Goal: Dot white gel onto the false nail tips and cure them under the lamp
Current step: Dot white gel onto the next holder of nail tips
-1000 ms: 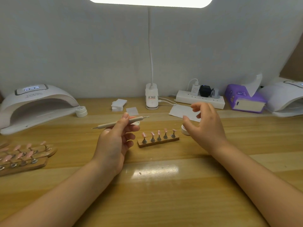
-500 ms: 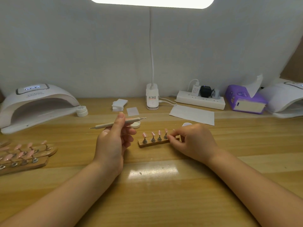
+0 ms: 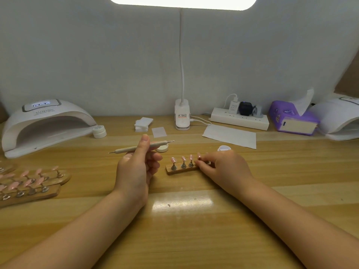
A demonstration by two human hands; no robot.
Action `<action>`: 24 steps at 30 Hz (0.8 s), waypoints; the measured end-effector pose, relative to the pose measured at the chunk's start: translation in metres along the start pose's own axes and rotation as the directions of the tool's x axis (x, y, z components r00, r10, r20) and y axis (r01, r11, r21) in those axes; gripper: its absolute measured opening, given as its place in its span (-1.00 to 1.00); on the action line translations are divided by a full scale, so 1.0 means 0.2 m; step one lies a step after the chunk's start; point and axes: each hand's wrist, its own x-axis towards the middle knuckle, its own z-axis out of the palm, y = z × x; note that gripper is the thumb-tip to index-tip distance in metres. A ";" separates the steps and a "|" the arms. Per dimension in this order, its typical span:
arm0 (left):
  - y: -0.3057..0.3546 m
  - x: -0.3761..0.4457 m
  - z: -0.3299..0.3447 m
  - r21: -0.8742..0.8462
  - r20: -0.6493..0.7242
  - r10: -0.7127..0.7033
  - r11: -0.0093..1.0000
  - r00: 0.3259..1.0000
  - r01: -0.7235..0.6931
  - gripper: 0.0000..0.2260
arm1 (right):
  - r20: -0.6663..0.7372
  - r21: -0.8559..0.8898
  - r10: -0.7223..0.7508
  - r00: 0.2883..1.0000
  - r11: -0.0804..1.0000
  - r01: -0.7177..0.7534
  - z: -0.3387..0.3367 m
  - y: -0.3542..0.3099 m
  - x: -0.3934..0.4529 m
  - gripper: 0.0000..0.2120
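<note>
The small wooden holder (image 3: 181,170) with its pink nail tips (image 3: 183,158) lies on the tabletop (image 3: 194,220) between my hands, its long axis running left to right, the tips standing up on their pegs. My right hand (image 3: 223,167) pinches its right end; whether the grip is firm I cannot tell. My left hand (image 3: 136,169) holds the dotting tool (image 3: 139,147) nearly level, its ball end pointing toward the holder's side. I judge the dotting finished and curing next: lift the holder level and carry it past my left hand into the curing lamp (image 3: 46,125).
</note>
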 end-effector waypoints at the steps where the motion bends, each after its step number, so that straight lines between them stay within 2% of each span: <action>1: 0.00 0.00 0.00 0.002 0.004 0.003 1.000 1.000 -0.003 -0.69 | -0.002 0.004 -0.005 1.000 1.000 0.005 0.00 0.00 0.00 -0.74; 7: 0.00 0.00 0.00 0.012 0.036 -0.009 1.000 0.999 0.009 -0.72 | -0.077 0.051 -0.041 0.996 0.998 0.045 0.00 -0.02 -0.02 -0.83; 12: -0.01 -0.01 0.00 0.103 0.114 0.019 0.994 0.993 -0.031 -0.73 | -0.245 0.195 -0.049 0.968 0.976 0.099 -0.02 -0.05 -0.03 -0.92; 15: 0.00 -0.02 0.01 0.109 0.160 0.071 0.990 0.985 -0.089 -0.75 | -0.296 0.276 -0.059 0.953 0.950 0.144 -0.04 -0.08 -0.03 -0.94; 20: 0.08 -0.06 0.06 0.106 0.225 0.243 0.957 0.944 -0.272 -0.88 | -0.361 0.392 -0.052 0.931 0.897 0.202 -0.06 -0.14 -0.02 -0.97; 24: 0.14 -0.13 0.10 0.225 0.298 0.445 0.827 0.845 -0.515 -0.92 | -0.376 0.476 -0.045 0.926 0.847 0.234 -0.09 -0.18 -0.01 -0.91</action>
